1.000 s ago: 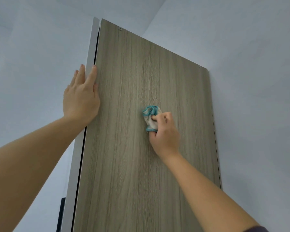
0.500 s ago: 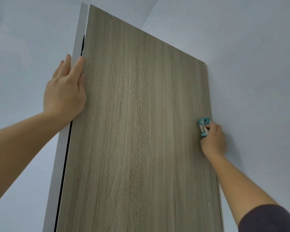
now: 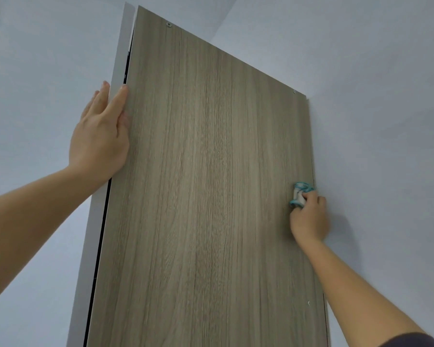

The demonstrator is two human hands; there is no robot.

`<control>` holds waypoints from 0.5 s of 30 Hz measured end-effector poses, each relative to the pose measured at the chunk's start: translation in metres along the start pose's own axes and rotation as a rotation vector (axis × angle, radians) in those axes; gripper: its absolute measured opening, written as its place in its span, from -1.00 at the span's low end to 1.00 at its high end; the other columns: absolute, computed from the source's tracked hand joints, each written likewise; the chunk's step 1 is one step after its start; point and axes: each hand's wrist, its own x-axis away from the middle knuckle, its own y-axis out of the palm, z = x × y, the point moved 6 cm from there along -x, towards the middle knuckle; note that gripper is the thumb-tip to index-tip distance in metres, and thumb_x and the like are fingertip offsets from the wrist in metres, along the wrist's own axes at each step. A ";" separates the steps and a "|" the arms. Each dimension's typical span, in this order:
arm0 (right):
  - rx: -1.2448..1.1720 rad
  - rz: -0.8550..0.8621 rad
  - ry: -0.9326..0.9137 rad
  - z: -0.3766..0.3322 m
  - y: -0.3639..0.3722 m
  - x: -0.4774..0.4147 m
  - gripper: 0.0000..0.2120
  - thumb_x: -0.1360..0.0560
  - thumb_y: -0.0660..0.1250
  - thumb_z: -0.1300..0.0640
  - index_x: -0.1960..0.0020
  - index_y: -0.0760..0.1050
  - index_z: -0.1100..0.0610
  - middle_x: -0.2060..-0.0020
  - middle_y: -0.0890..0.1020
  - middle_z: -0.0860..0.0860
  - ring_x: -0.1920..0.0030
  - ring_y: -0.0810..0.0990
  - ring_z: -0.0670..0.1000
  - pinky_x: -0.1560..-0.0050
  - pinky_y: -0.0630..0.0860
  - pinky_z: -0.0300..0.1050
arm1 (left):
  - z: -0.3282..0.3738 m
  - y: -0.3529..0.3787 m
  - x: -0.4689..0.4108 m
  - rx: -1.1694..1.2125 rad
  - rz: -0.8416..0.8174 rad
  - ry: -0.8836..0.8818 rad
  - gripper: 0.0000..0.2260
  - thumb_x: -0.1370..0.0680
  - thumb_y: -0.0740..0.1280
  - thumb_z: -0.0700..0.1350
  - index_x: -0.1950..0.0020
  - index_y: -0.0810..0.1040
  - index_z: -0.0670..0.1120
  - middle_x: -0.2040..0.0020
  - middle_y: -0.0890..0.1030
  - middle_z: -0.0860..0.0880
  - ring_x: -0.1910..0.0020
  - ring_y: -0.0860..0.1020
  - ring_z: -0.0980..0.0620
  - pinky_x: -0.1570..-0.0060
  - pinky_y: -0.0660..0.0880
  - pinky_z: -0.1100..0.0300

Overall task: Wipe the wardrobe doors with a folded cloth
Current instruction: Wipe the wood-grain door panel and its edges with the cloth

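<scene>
Gripping the cloth (image 3: 300,194) at the door (image 3: 211,184)'s right edge, your right hand (image 3: 310,219) faces unwiped width leftward; left hand (image 3: 99,136) lies flat, bracing.

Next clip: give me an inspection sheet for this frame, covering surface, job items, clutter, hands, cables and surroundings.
Surface: wood-grain wardrobe door, seen from below; small screw heads near its top corners; no marks visible.
Job's things: white and teal cloth, bunched, pressed against the door at its right edge.
Clutter: nothing seen.
Hands: right hand grips the cloth; left hand lies flat and open along the door's left edge, fingers over the white frame strip.
Cables: nothing seen.
Surroundings: plain pale walls on both sides; a dark gap shows between door and frame strip; a dark sleeve at the lower right.
</scene>
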 end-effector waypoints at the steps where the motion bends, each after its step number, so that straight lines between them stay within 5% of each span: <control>1: -0.053 0.022 -0.032 -0.008 0.000 0.012 -0.73 -0.45 0.29 0.28 -0.15 0.43 0.20 -0.10 0.45 0.18 0.05 0.51 0.23 0.19 0.37 -0.06 | -0.001 0.000 0.000 0.008 -0.002 0.000 -0.59 -0.70 -0.03 -0.03 -0.57 0.10 0.07 -0.59 0.05 -0.05 -0.56 0.01 -0.04 -0.49 0.04 -0.01; 5: -0.226 0.046 -0.133 -0.051 -0.002 0.055 -0.77 -0.46 0.32 0.27 -0.12 0.45 0.20 -0.06 0.44 0.11 0.15 0.45 0.05 0.25 0.35 -0.13 | -0.003 0.001 -0.001 0.018 -0.017 0.000 -0.59 -0.70 -0.04 -0.02 -0.57 0.10 0.07 -0.59 0.04 -0.05 -0.56 0.01 -0.04 -0.49 0.04 -0.01; 11: -0.341 0.056 -0.395 -0.123 -0.005 0.108 -0.77 -0.39 0.34 0.30 -0.04 0.46 0.17 0.02 0.45 0.04 0.14 0.47 0.03 0.27 0.44 -0.08 | -0.003 -0.001 -0.001 0.024 -0.045 -0.010 -0.59 -0.70 -0.04 -0.01 -0.57 0.10 0.09 -0.59 0.03 -0.03 -0.57 -0.01 -0.02 -0.49 0.04 0.00; 15: -0.376 0.038 -0.524 -0.171 -0.011 0.146 -0.80 -0.44 0.22 0.12 -0.04 0.47 0.13 0.01 0.46 0.03 0.11 0.48 0.02 0.25 0.43 -0.16 | -0.004 -0.003 -0.003 0.014 -0.073 -0.015 -0.58 -0.70 -0.02 -0.03 -0.57 0.09 0.09 -0.59 0.02 -0.02 -0.57 -0.03 -0.02 -0.49 0.04 -0.01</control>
